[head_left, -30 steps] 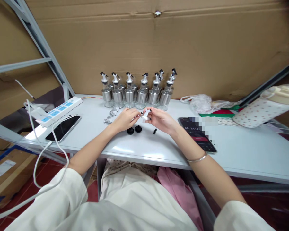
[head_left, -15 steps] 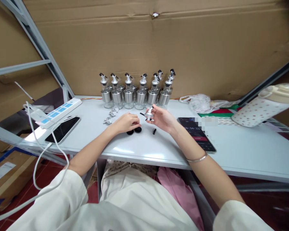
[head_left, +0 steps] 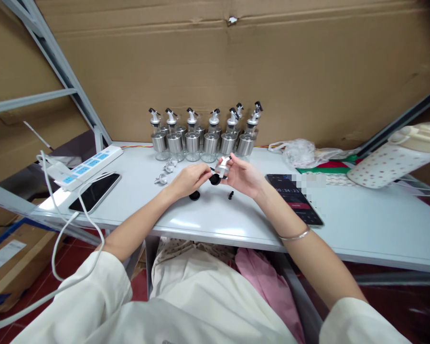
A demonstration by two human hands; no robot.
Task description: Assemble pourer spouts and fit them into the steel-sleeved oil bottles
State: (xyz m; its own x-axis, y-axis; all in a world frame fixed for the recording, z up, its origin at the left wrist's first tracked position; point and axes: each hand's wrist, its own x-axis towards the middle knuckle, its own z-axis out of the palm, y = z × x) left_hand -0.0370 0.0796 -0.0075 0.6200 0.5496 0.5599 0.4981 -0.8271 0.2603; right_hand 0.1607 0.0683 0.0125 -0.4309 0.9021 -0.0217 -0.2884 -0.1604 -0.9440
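Observation:
My right hand (head_left: 244, 176) is closed around a silver pourer spout (head_left: 222, 167) with a black flip tip, held just above the table. My left hand (head_left: 192, 180) pinches a round black cap (head_left: 215, 179) right beside the spout's base; whether the two touch I cannot tell. A second black cap (head_left: 194, 195) lies on the table below my left hand. Near my right hand lies a small black stopper piece (head_left: 231, 195). Left of my left hand are two loose silver spout parts, one nearer (head_left: 161, 178) and one farther back (head_left: 170, 166).
Glass bottles with steel sleeves and pourers (head_left: 192, 142) stand in rows at the back. A lit phone (head_left: 294, 198) lies to the right, with a plastic bag (head_left: 301, 153) and dotted flask (head_left: 383, 165) beyond. Leftward are a power strip (head_left: 89, 167), another phone (head_left: 96, 192) and white cables.
My left hand has picked up one black cap from the table and brought it right and up to the spout. My right hand keeps hold of the spout, which is now turned more upright.

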